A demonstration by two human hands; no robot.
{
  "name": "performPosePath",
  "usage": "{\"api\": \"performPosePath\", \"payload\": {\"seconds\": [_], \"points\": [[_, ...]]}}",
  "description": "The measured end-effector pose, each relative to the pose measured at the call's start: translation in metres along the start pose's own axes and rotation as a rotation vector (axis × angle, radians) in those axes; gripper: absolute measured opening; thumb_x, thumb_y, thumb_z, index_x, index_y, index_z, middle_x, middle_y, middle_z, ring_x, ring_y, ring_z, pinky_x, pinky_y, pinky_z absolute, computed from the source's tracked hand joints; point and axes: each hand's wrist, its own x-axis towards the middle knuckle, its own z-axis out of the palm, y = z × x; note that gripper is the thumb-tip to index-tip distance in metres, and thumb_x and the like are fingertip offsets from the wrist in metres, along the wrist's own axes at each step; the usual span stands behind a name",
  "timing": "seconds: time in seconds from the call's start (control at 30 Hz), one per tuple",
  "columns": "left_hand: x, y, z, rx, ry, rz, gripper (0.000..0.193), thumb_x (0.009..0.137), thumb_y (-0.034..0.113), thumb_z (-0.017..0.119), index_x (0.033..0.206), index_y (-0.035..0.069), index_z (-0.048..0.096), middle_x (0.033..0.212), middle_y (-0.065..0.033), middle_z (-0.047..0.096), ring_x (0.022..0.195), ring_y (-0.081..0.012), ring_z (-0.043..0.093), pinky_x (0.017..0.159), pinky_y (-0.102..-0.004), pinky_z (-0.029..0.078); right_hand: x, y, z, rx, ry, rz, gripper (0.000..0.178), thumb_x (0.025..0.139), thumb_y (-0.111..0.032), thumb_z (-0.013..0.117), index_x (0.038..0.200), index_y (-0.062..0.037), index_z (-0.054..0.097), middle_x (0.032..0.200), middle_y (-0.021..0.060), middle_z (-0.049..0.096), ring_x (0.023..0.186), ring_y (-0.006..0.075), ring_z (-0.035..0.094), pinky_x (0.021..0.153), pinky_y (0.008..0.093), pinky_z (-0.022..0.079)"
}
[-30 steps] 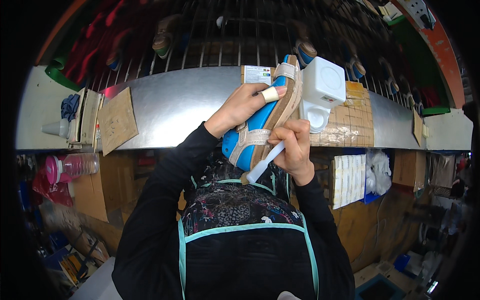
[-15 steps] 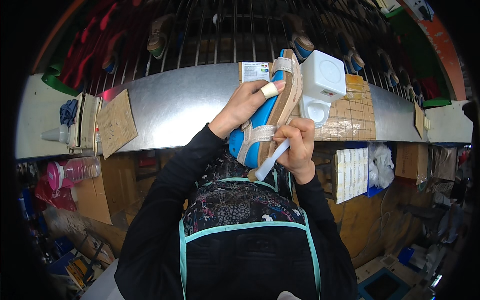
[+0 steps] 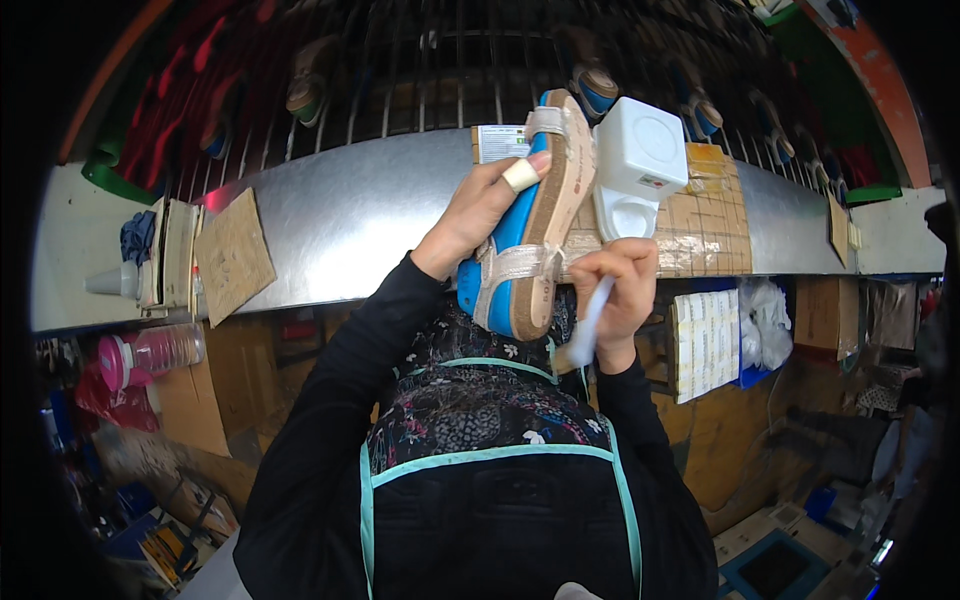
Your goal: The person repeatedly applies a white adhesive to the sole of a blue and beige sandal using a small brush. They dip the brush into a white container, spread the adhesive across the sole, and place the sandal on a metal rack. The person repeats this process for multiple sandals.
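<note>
Left fingers (image 3: 540, 164) grip the sandal (image 3: 551, 205); right fingers (image 3: 612, 262) beside it hold a brush (image 3: 591, 325).

Bench before us: a shiny metal worktop (image 3: 350, 210), pale at both ends. Left end: grey cone (image 3: 112, 280), bundled dark-blue cloth (image 3: 138, 238), upright boards (image 3: 178, 250). Near them we note a loose cardboard piece (image 3: 235, 255). Right of centre, a tape-covered cardboard mat (image 3: 708, 230) bears a white plastic container (image 3: 640, 145). Beyond, on a rack of metal rods (image 3: 386, 112), we see several shoes (image 3: 597, 85).
</note>
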Motion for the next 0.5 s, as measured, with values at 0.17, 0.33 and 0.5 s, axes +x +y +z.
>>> {"api": "performPosePath", "payload": {"seconds": [0.17, 0.33, 0.5], "points": [[-0.009, -0.003, -0.008, -0.162, 0.077, 0.034, 0.073, 0.087, 0.061, 0.058, 0.117, -0.006, 0.06, 0.103, -0.0139, 0.066, 0.089, -0.0165, 0.065, 0.077, -0.0275, 0.053, -0.035, 0.052, -0.034, 0.087, 0.348, 0.649, 0.013, 0.086, -0.011, 0.073, 0.09, 0.0007, 0.068, 0.079, 0.0002, 0.054, 0.068, 0.0065, 0.048, 0.06, 0.0218, 0.04], [-0.023, 0.005, -0.009, -0.359, 0.155, -0.005, 0.078, 0.087, 0.063, 0.056, 0.128, -0.003, 0.051, 0.112, -0.0175, 0.064, 0.095, -0.0209, 0.066, 0.083, -0.0312, 0.056, -0.082, 0.105, -0.061, -0.074, 0.464, 0.967, 0.025, 0.082, -0.017, 0.078, 0.091, 0.0041, 0.069, 0.072, -0.0024, 0.056, 0.067, 0.0065, 0.047, 0.061, 0.0214, 0.04], [-0.029, 0.013, -0.01, -0.455, 0.095, 0.037, 0.075, 0.09, 0.06, 0.054, 0.139, 0.004, 0.044, 0.131, -0.0133, 0.056, 0.113, -0.0218, 0.059, 0.096, -0.0352, 0.049, -0.097, 0.121, -0.066, 0.042, 0.492, 0.948, 0.021, 0.078, -0.011, 0.079, 0.089, 0.0033, 0.069, 0.073, -0.0007, 0.058, 0.068, 0.0078, 0.051, 0.065, 0.0228, 0.043]]}}
